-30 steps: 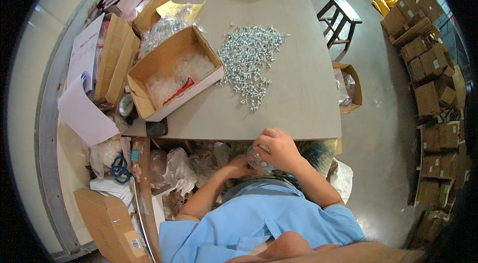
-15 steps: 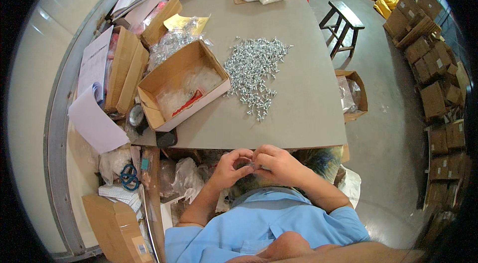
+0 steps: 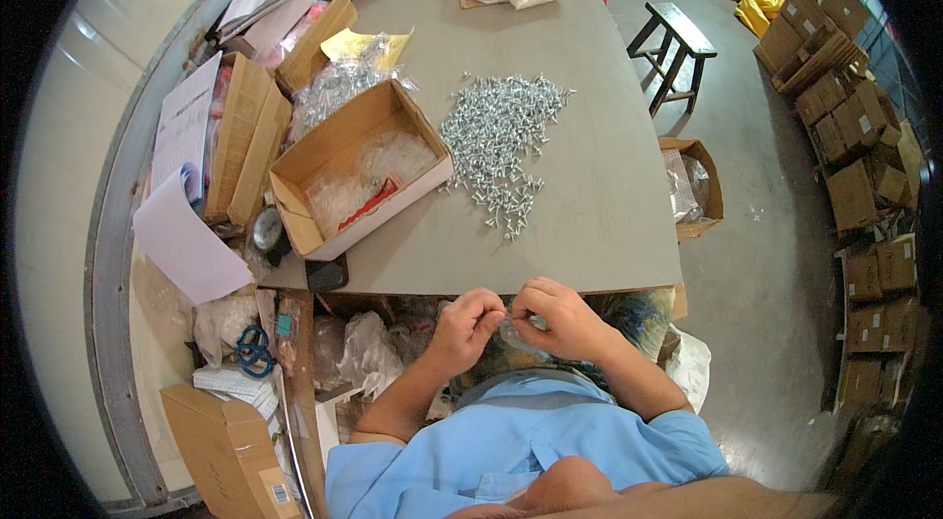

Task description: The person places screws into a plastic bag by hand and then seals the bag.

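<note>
Just off the near edge of the table, my left hand (image 3: 469,330) and my right hand (image 3: 556,320) meet in front of my body. Both are closed, with thumb and fingers pinched together. Between them hangs a small clear plastic bag (image 3: 515,333), partly hidden by the fingers; its contents are too small to tell. Beyond my hands, a loose heap of silver screws (image 3: 501,136) lies spread on the grey table (image 3: 580,215). To the left of the heap sits an open cardboard box (image 3: 334,239) holding clear plastic bags and a red-handled tool (image 3: 368,204).
Cardboard boxes with papers (image 3: 246,141) line the left side, beside a bag of metal parts (image 3: 339,92). A black phone-like object (image 3: 327,273) lies at the near left corner. A wooden stool (image 3: 678,43) and an open carton (image 3: 702,190) stand right of the table.
My hands have drawn slightly apart, and the right has risen a little. More of the clear bag shows between them.
</note>
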`<act>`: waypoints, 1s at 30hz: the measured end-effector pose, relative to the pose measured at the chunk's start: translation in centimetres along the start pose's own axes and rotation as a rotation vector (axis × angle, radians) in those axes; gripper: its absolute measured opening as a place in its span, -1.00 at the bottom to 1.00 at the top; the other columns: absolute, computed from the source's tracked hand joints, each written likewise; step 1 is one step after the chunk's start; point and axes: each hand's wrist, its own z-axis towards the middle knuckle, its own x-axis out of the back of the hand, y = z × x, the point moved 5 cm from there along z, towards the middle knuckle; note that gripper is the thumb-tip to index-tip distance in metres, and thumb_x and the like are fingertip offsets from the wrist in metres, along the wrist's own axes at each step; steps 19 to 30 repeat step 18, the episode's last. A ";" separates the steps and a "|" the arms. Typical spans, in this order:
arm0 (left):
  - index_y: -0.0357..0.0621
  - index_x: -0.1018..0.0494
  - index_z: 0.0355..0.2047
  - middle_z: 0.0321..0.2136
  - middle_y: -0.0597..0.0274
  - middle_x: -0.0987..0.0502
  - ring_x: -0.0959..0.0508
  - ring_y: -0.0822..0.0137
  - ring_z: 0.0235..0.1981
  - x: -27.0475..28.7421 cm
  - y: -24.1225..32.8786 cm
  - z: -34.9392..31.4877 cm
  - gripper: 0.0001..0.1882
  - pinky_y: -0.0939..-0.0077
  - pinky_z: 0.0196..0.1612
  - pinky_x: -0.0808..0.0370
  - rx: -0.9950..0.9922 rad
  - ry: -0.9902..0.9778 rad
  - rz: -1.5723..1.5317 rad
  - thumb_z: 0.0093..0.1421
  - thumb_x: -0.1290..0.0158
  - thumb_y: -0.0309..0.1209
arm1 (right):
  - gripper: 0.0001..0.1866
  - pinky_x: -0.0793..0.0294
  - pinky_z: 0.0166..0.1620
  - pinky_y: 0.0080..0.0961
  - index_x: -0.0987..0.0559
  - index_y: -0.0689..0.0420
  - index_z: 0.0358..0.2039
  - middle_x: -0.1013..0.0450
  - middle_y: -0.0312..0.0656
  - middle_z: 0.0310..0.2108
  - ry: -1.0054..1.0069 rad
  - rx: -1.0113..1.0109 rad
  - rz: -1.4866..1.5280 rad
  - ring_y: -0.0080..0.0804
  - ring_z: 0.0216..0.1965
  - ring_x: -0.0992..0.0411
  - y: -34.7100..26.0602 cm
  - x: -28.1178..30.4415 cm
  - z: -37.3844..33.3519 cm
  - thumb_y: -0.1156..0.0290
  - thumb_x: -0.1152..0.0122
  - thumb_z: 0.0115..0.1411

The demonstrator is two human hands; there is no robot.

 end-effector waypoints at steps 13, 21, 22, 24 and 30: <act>-0.21 -0.42 -0.30 -0.58 0.36 -0.41 -0.39 0.55 -0.58 21.0 1.7 12.2 -0.86 0.67 -0.52 -0.32 -0.087 0.756 0.057 0.29 0.05 -0.39 | -0.86 -0.41 -0.22 -0.32 -0.47 0.16 -0.40 -0.41 -0.11 -0.38 0.197 -0.241 -0.110 -0.18 -0.29 -0.41 4.8 2.5 -0.1 0.52 -0.23 -0.01; -0.19 -0.42 -0.26 -0.56 0.30 -0.45 -0.44 0.49 -0.51 23.8 -2.3 17.1 -0.78 0.63 -0.42 -0.40 -0.157 0.568 0.500 0.29 0.02 -0.27 | -0.64 -0.19 0.15 -0.12 -0.51 0.03 -0.11 -0.23 -0.12 0.09 0.076 -0.045 -0.554 -0.07 0.16 -0.14 4.7 -0.2 2.8 0.40 -0.25 0.02; -0.19 -0.42 -0.26 -0.56 0.30 -0.45 -0.44 0.49 -0.51 23.8 -2.3 17.1 -0.78 0.63 -0.42 -0.40 -0.157 0.568 0.500 0.29 0.02 -0.27 | -0.64 -0.19 0.15 -0.12 -0.51 0.03 -0.11 -0.23 -0.12 0.09 0.076 -0.045 -0.554 -0.07 0.16 -0.14 4.7 -0.2 2.8 0.40 -0.25 0.02; -0.19 -0.42 -0.26 -0.56 0.30 -0.45 -0.44 0.49 -0.51 23.8 -2.3 17.1 -0.78 0.63 -0.42 -0.40 -0.157 0.568 0.500 0.29 0.02 -0.27 | -0.64 -0.19 0.15 -0.12 -0.51 0.03 -0.11 -0.23 -0.12 0.09 0.076 -0.045 -0.554 -0.07 0.16 -0.14 4.7 -0.2 2.8 0.40 -0.25 0.02; -0.19 -0.42 -0.26 -0.56 0.30 -0.45 -0.44 0.49 -0.51 23.8 -2.3 17.1 -0.78 0.63 -0.42 -0.40 -0.157 0.568 0.500 0.29 0.02 -0.27 | -0.64 -0.19 0.15 -0.12 -0.51 0.03 -0.11 -0.23 -0.12 0.09 0.076 -0.045 -0.554 -0.07 0.16 -0.14 4.7 -0.2 2.8 0.40 -0.25 0.02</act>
